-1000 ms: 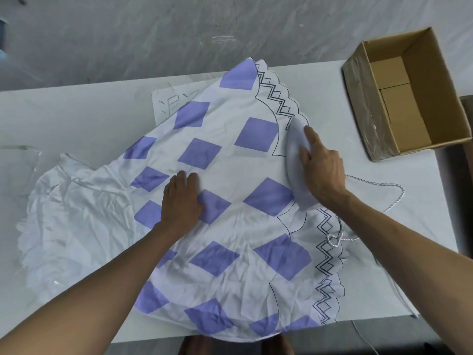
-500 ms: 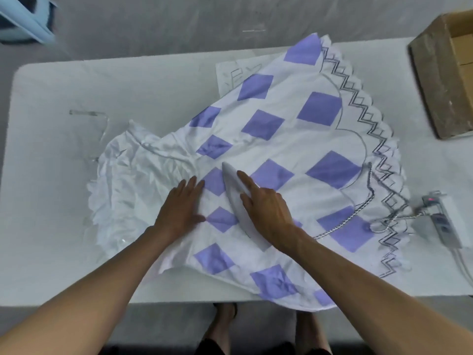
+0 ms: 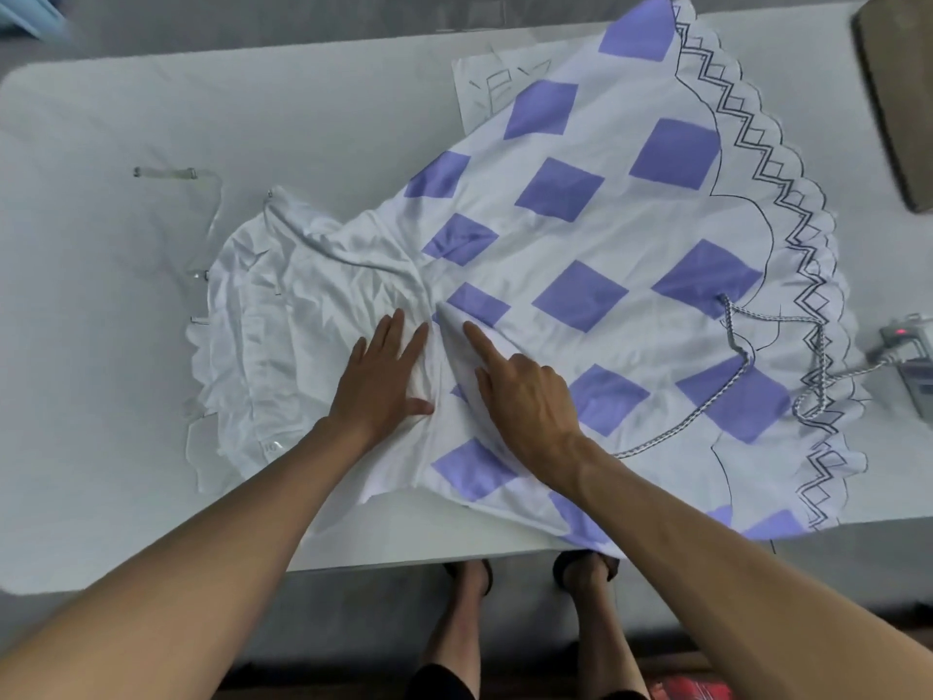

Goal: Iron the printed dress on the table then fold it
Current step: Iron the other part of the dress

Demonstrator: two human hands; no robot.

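The printed dress (image 3: 580,234), white with purple diamonds and a black zigzag hem, lies spread on the white table (image 3: 151,118), its skirt to the right and its crumpled white bodice (image 3: 282,315) to the left. My left hand (image 3: 383,381) presses flat on the bodice near the waist. Just beside it my right hand (image 3: 525,401) grips a white iron (image 3: 451,346), index finger stretched along its top. The iron's tip points up-left at the waist seam. Its braided cord (image 3: 727,396) trails right across the skirt.
A power strip (image 3: 903,341) with a red light sits at the table's right edge. A cardboard box (image 3: 898,103) stands at the back right. A sheet of paper (image 3: 479,93) lies under the skirt's far side. Clear straps (image 3: 202,194) lie left of the bodice.
My right hand has slid the iron from the hem leftward across the skirt to the waist. My left hand has shifted left onto the white bodice.
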